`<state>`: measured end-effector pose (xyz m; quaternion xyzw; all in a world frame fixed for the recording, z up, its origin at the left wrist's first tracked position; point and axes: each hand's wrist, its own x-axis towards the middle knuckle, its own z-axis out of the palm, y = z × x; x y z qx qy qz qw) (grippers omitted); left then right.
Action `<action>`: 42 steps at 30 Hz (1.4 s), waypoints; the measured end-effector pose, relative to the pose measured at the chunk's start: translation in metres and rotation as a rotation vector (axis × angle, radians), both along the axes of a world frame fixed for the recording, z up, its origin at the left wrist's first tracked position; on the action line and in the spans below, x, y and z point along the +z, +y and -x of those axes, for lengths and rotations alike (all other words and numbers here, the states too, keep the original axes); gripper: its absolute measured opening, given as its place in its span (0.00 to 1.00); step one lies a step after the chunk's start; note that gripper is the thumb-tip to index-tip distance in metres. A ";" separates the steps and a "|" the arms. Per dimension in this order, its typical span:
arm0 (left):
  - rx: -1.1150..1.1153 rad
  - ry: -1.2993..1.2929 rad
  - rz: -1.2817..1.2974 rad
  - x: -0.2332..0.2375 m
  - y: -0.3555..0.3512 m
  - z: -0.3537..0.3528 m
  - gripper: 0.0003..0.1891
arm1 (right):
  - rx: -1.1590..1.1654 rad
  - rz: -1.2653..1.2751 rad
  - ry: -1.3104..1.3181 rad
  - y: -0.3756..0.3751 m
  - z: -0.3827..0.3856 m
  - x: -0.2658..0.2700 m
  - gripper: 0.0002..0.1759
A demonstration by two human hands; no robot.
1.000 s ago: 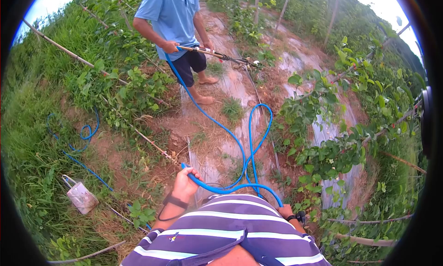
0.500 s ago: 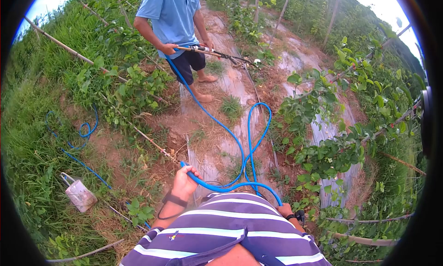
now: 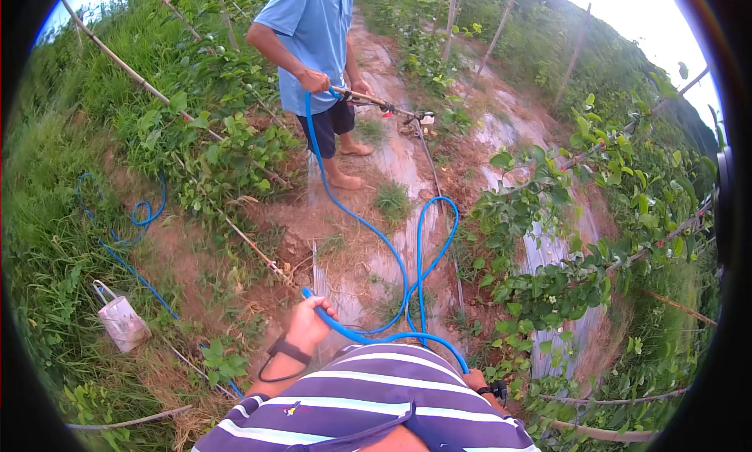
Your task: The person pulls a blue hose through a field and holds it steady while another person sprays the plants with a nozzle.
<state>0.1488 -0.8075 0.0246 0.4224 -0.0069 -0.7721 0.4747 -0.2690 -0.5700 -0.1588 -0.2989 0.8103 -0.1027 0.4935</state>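
Observation:
My left hand (image 3: pixel 311 323) is closed around the blue hose (image 3: pixel 364 340) near the front of my striped shirt. The hose runs across my waist to my right hand (image 3: pixel 475 380), which is closed on it at my right side, its fingers partly hidden. Beyond my hands the hose loops over the ground and rises to a co-worker (image 3: pixel 312 45) in a blue shirt. The co-worker's hands hold the hose end and a long pole (image 3: pixel 384 105) with fittings.
A white bucket (image 3: pixel 124 324) lies tilted in the grass at left, near more blue hose (image 3: pixel 141 278). Leafy branches (image 3: pixel 560 272) reach in from the right. Wooden poles (image 3: pixel 125 66) cross the left side. Grey plastic sheeting (image 3: pixel 333 283) covers part of the path.
The co-worker's pole has swung and its tip sits lower in view. The co-worker's hand near the hose has shifted. My hands keep their grip, and the view has turned slightly.

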 end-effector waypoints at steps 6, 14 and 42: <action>0.019 -0.018 0.001 0.001 0.001 0.002 0.05 | 0.024 0.003 -0.017 -0.002 0.004 0.005 0.14; 0.041 -0.034 0.036 0.000 0.002 0.002 0.05 | 0.006 0.005 -0.023 -0.012 0.001 0.009 0.14; -0.225 0.023 0.448 0.180 -0.044 0.076 0.08 | -0.198 0.052 -0.215 -0.023 0.023 -0.008 0.05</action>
